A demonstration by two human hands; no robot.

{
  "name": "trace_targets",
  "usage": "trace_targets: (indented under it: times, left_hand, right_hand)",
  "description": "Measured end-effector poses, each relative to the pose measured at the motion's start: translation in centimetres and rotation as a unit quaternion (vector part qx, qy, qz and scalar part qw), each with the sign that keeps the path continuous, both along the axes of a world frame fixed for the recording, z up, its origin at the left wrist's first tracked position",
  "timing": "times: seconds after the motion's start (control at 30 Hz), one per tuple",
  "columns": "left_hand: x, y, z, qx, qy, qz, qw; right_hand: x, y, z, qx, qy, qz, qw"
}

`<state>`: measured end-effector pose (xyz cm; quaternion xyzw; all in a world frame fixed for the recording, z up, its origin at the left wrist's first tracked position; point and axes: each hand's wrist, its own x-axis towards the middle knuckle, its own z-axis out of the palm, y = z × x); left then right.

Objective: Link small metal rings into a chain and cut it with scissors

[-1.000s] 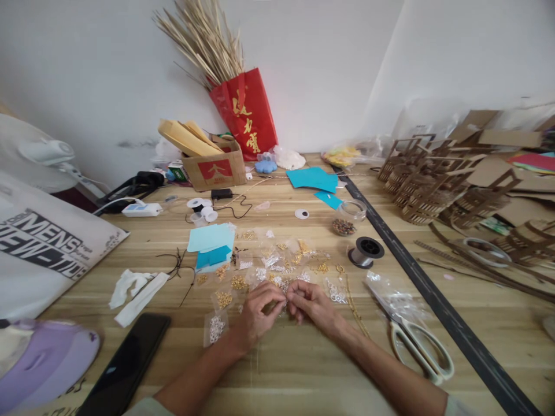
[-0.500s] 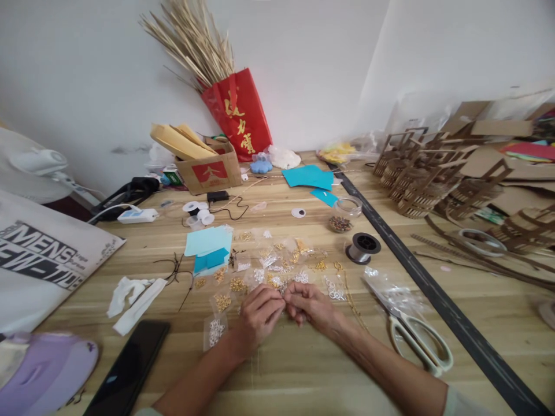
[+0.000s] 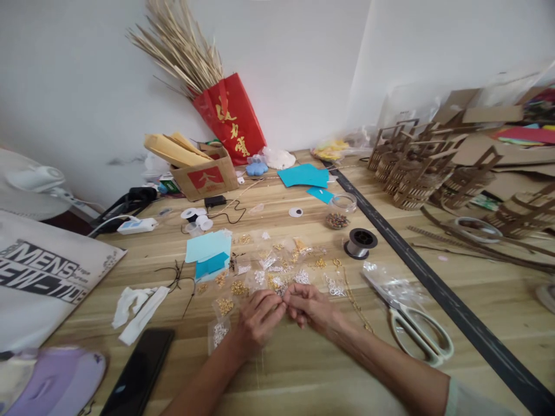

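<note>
My left hand (image 3: 262,316) and my right hand (image 3: 307,306) meet at the fingertips low over the wooden table. Both are pinched closed, and whatever lies between the fingers is too small to make out. A thin line hangs below my left hand. Around the hands lie small clear bags of gold beads (image 3: 239,288) and silver beads (image 3: 301,277). Silver rings (image 3: 334,285) in a bag and a gold chain (image 3: 356,301) lie to the right of my right hand. Left of my left hand is a bag of silver pieces (image 3: 219,333).
Scissors (image 3: 422,332) with pale handles and a wire spool (image 3: 360,244) lie right. A jar of beads (image 3: 337,220) stands behind. A black phone (image 3: 137,372) and white cloth strips (image 3: 143,315) lie left. Woven baskets (image 3: 416,179) crowd the right back.
The view has shifted and tilted slightly, so the surroundings sit a little differently. My hands remain pinched together in nearly the same place.
</note>
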<state>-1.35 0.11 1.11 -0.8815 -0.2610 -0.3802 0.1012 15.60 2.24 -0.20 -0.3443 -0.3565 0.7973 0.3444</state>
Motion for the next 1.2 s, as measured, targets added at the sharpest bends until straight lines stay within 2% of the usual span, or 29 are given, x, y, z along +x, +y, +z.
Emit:
trace_targets:
  times: [0.3,0.5,0.8,1.0,1.2]
  left_hand:
    - [0.2,0.0,-0.4,-0.028,-0.028,0.008,0.999]
    - [0.5,0.0,-0.3,-0.050,-0.062,0.019,0.997]
    - [1.1,-0.1,0.3,-0.111,-0.127,0.034,0.985]
    - [0.9,0.0,0.1,-0.132,-0.160,0.042,0.977]
    - [0.7,0.2,-0.2,-0.146,-0.172,0.055,0.973]
  right_hand:
    - [-0.5,-0.6,0.2,-0.027,0.014,-0.023,0.999]
    - [-0.8,-1.1,0.1,0.081,-0.032,-0.064,0.994]
    - [-1.1,-1.8,0.5,0.164,-0.065,-0.082,0.981]
    - [-1.0,-1.9,0.1,0.185,-0.071,-0.085,0.976]
    - [-0.7,-1.6,-0.1,0.170,-0.062,-0.076,0.981]
